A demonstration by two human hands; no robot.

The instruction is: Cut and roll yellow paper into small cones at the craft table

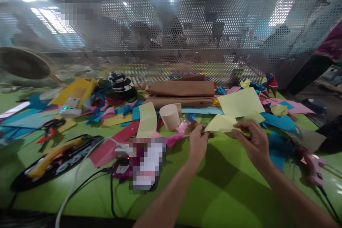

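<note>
A sheet of pale yellow paper (220, 124) is held up between both hands, above the green table (227, 192). My left hand (198, 144) pinches its left corner between thumb and fingers. On the opposite side my right hand (252, 140) is closed on the right edge of the same sheet. Behind it lies a larger pale yellow sheet (240, 103). A beige paper roll (170, 117) stands to the left of my left hand, with crumpled pink paper (177, 134) beside it.
Folded brown paper (181, 91) lies at the back. Scissors (49, 128), a black oval tray (53, 164), a blurred-out phone (149, 165) and trailing cables are on the left. A pink glue gun (314, 167) lies right, near blue paper scraps (279, 121). Perforated metal screening (187, 39) rises behind.
</note>
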